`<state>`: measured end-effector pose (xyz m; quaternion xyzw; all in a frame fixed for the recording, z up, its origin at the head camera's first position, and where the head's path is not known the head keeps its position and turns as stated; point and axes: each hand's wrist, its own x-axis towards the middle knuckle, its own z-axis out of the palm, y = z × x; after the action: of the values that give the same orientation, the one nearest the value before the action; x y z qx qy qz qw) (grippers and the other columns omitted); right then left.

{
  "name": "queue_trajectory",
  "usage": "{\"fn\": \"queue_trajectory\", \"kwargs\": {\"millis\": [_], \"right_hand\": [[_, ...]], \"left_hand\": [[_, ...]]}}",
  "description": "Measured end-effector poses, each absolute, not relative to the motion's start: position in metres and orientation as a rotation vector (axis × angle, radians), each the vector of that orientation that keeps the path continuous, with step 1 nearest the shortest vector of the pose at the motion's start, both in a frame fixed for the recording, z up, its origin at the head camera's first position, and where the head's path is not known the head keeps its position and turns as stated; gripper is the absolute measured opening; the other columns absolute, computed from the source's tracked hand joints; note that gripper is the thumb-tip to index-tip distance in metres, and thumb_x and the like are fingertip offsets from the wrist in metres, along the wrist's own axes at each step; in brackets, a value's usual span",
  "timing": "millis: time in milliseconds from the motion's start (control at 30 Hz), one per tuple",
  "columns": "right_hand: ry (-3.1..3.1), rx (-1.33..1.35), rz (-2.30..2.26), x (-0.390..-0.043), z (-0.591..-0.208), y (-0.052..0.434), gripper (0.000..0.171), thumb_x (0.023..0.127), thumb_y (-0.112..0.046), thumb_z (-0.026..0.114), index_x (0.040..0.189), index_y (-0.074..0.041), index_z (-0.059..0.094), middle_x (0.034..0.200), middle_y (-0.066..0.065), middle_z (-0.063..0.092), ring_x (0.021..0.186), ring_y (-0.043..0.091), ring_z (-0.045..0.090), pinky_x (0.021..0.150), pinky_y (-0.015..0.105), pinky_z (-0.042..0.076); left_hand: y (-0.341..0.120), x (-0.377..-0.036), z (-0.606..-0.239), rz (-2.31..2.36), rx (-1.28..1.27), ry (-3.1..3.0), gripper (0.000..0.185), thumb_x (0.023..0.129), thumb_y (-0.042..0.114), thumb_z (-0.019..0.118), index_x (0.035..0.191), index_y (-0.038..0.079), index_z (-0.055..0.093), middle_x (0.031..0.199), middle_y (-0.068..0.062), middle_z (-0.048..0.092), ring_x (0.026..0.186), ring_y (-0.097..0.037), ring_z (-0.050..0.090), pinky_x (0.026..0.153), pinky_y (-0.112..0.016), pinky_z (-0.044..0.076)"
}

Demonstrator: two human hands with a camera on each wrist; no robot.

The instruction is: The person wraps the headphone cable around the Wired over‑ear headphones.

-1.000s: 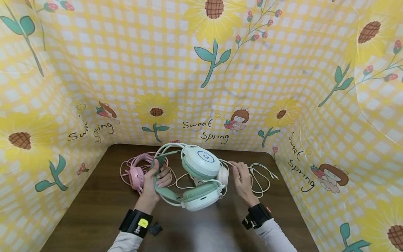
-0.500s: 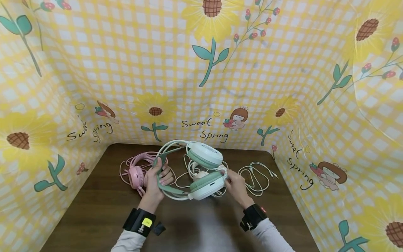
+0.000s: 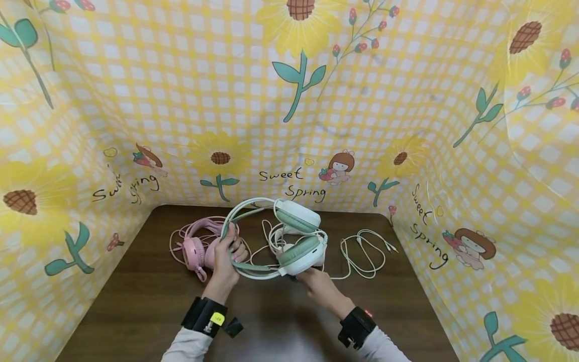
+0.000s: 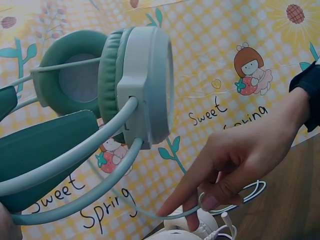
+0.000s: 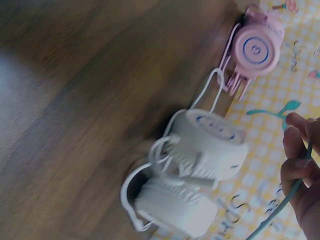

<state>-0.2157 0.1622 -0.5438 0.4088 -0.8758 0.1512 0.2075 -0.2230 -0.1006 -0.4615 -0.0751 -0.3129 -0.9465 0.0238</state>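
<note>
My left hand (image 3: 227, 257) grips the headband of a pair of green-and-white headphones (image 3: 300, 262), held up above the table with both ear cups toward the right. Just below the lower ear cup is my right hand (image 3: 323, 290), its fingertips partly hidden in the head view. The left wrist view shows that hand pinching the headphones' thin pale green cable (image 4: 175, 217) between thumb and fingers. The same cable (image 5: 274, 216) runs through the fingers in the right wrist view. White headphones (image 5: 210, 145) lie on the table behind the held pair.
Pink headphones (image 3: 194, 253) with a bundled cord lie at the left on the dark wooden table (image 3: 135, 301). A loose loop of pale cable (image 3: 364, 275) lies at the right. Yellow checked cloth (image 3: 226, 100) walls the back and sides.
My right hand has moved left and nearer, from the right of the ear cups to below the lower one. The held headphones have turned, and their cups have risen slightly.
</note>
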Motion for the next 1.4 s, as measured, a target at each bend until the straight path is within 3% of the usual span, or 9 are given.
{"fn": "queue_trajectory", "kwargs": {"millis": [167, 300, 533, 767, 900, 1033, 1133, 1400], "right_hand": [[-2.439, 1.235, 0.366, -0.210, -0.530, 0.149, 0.044, 0.083, 0.009, 0.066, 0.124, -0.008, 0.066, 0.116, 0.004, 0.067, 0.104, 0.018, 0.065, 0.078, 0.035, 0.056], [-2.411, 1.272, 0.424, -0.202, -0.518, 0.142, 0.058, 0.079, 0.014, 0.063, 0.133, -0.007, 0.061, 0.120, 0.002, 0.067, 0.110, 0.017, 0.063, 0.087, 0.035, 0.054], [-2.335, 1.289, 0.520, -0.189, -0.499, 0.148, 0.069, 0.068, 0.018, 0.058, 0.132, -0.008, 0.062, 0.118, 0.005, 0.067, 0.108, 0.018, 0.064, 0.080, 0.032, 0.056], [-2.348, 1.206, 0.498, -0.189, -0.494, 0.162, 0.036, 0.089, -0.004, 0.069, 0.124, -0.014, 0.067, 0.106, -0.002, 0.070, 0.091, 0.011, 0.068, 0.065, 0.032, 0.056], [-2.395, 1.134, 0.459, -0.190, -0.495, 0.181, 0.029, 0.088, -0.012, 0.074, 0.117, -0.017, 0.071, 0.093, -0.009, 0.071, 0.077, 0.006, 0.066, 0.059, 0.031, 0.053], [-2.384, 1.106, 0.458, -0.193, -0.490, 0.199, 0.021, 0.086, -0.014, 0.077, 0.107, -0.018, 0.075, 0.085, -0.011, 0.069, 0.068, 0.001, 0.061, 0.055, 0.027, 0.050], [-2.378, 1.089, 0.421, -0.195, -0.482, 0.208, 0.018, 0.083, -0.013, 0.080, 0.100, -0.018, 0.076, 0.082, -0.011, 0.067, 0.066, 0.002, 0.061, 0.053, 0.027, 0.050], [-2.444, 1.081, 0.362, -0.197, -0.466, 0.221, 0.021, 0.082, -0.006, 0.080, 0.100, -0.014, 0.077, 0.082, -0.007, 0.064, 0.072, 0.010, 0.063, 0.059, 0.031, 0.052]], "left_hand": [[-0.094, -0.228, -0.456, -2.858, -0.110, -0.981, 0.032, 0.102, 0.031, 0.055, 0.076, 0.015, 0.049, 0.059, 0.004, 0.016, 0.042, -0.006, 0.016, 0.039, -0.016, 0.016], [-0.094, -0.231, -0.455, -2.743, -0.009, -1.061, 0.038, 0.098, 0.034, 0.063, 0.073, 0.012, 0.046, 0.053, 0.006, 0.024, 0.037, -0.003, 0.024, 0.036, -0.015, 0.021], [-0.096, -0.231, -0.462, -2.543, 0.137, -1.174, 0.032, 0.093, 0.034, 0.070, 0.082, 0.009, 0.053, 0.054, 0.006, 0.025, 0.038, -0.003, 0.026, 0.038, -0.017, 0.020], [-0.099, -0.230, -0.467, -2.433, 0.193, -1.244, 0.038, 0.093, 0.032, 0.071, 0.072, 0.013, 0.046, 0.052, 0.005, 0.028, 0.039, -0.004, 0.024, 0.038, -0.016, 0.022], [-0.105, -0.230, -0.468, -2.366, 0.169, -1.283, 0.035, 0.094, 0.031, 0.070, 0.075, 0.010, 0.050, 0.055, 0.002, 0.039, 0.040, -0.006, 0.029, 0.037, -0.016, 0.022], [-0.113, -0.228, -0.474, -2.279, 0.237, -1.370, 0.032, 0.096, 0.030, 0.066, 0.077, 0.010, 0.052, 0.052, 0.006, 0.038, 0.040, -0.007, 0.029, 0.037, -0.017, 0.023], [-0.117, -0.226, -0.479, -2.228, 0.303, -1.443, 0.031, 0.096, 0.033, 0.066, 0.078, 0.012, 0.053, 0.050, 0.008, 0.031, 0.040, -0.006, 0.029, 0.038, -0.018, 0.024], [-0.120, -0.221, -0.487, -2.197, 0.337, -1.507, 0.038, 0.092, 0.039, 0.070, 0.076, 0.012, 0.049, 0.051, 0.008, 0.032, 0.039, -0.007, 0.031, 0.039, -0.020, 0.025]]}}
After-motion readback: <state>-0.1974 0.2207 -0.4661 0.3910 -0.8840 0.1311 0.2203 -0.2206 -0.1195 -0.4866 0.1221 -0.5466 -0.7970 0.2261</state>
